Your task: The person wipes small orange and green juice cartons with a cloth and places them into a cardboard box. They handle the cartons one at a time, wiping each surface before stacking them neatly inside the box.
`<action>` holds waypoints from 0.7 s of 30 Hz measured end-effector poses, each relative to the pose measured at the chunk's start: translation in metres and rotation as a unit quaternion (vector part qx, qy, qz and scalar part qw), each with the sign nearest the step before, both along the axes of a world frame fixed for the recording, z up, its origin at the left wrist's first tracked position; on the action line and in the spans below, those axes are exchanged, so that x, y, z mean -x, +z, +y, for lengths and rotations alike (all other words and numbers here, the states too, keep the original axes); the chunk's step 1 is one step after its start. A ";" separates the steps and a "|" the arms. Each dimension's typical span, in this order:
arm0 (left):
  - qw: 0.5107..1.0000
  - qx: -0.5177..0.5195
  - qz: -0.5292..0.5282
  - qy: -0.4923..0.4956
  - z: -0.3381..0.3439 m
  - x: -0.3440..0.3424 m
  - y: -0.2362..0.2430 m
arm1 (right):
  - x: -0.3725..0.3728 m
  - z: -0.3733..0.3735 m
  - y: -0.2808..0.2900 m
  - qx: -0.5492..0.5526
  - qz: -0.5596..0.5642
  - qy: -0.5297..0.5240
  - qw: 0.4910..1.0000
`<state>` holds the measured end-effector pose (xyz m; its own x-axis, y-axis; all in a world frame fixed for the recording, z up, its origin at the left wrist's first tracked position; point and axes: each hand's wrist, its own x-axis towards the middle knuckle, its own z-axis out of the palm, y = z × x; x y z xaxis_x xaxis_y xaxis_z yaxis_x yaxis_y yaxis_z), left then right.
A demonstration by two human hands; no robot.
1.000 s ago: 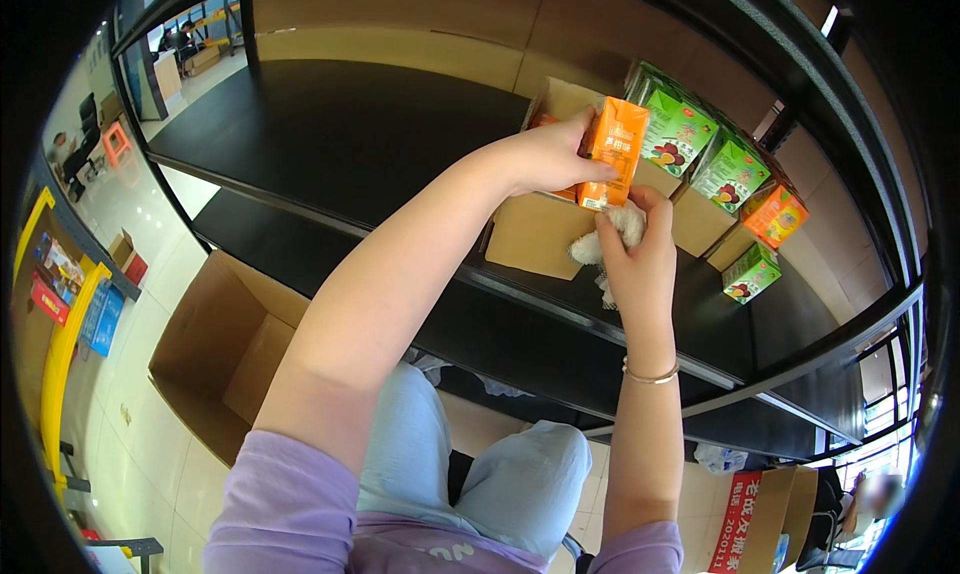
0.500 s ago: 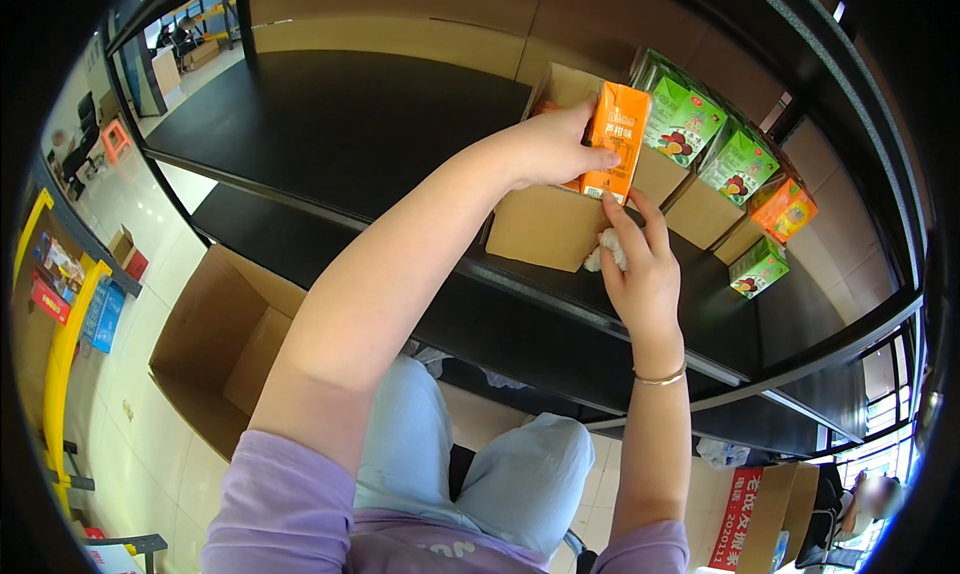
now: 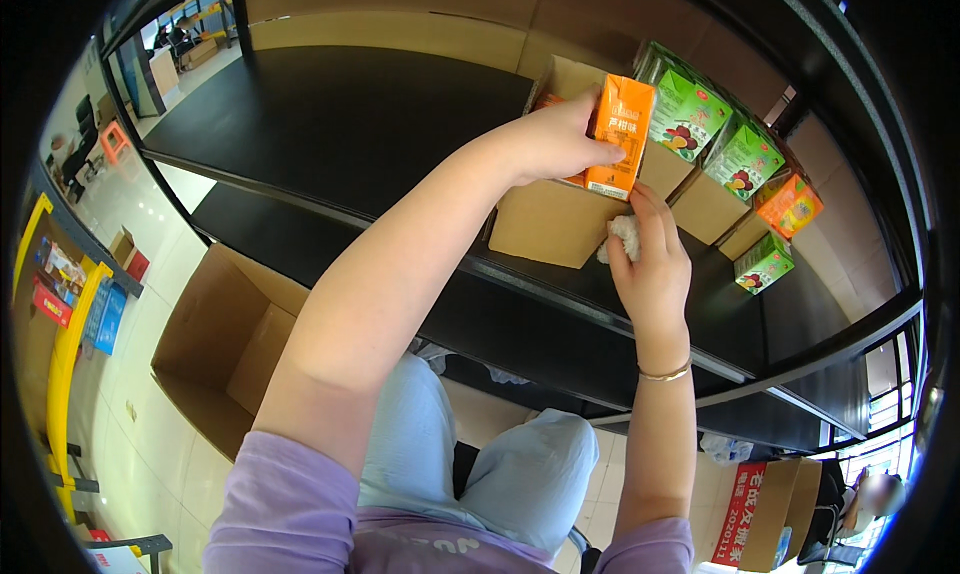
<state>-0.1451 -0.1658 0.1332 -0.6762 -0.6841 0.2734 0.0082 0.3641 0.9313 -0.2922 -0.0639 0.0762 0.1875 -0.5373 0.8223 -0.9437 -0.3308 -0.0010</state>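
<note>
My left hand (image 3: 555, 142) is closed round an orange drink carton (image 3: 630, 114), held upright with thumb in front. The carton is above an open cardboard box (image 3: 552, 226) on the black shelf; more orange cartons partly show in the box behind my hand. My right hand (image 3: 657, 279) has a crumpled white cloth (image 3: 626, 236) tucked between thumb and fingers. Its fingertips are at the lower right corner of the carton; whether they press on it I cannot tell.
Right of the box stand green cartons (image 3: 695, 119) in cardboard trays (image 3: 705, 204), another orange carton (image 3: 790, 204) and a small green carton (image 3: 764, 264). The black shelf (image 3: 380, 114) stretches left. An open cardboard box (image 3: 205, 334) is on the floor. A person (image 3: 870, 499) is at far right.
The right hand has shifted slightly right and up along the carton's lower edge, its fingers drawn closer together over the white cloth. The left hand still holds the carton.
</note>
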 end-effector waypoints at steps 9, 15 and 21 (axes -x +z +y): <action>0.992 0.115 -0.049 0.033 -0.001 0.000 -0.001 | 0.003 -0.003 -0.003 0.006 -0.005 0.012 1.000; 0.994 0.081 -0.052 0.042 0.000 0.002 -0.002 | 0.002 -0.002 0.003 0.009 0.005 0.021 1.000; 0.984 0.160 -0.065 0.040 -0.005 0.004 -0.005 | 0.006 -0.002 0.007 -0.015 0.013 0.027 0.999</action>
<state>-0.1495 -0.1706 0.1280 -0.6669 -0.6298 0.3982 -0.1446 0.6336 0.7600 -0.2986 -0.0662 0.0834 0.2388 -0.5501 0.8002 -0.9240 -0.3823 0.0129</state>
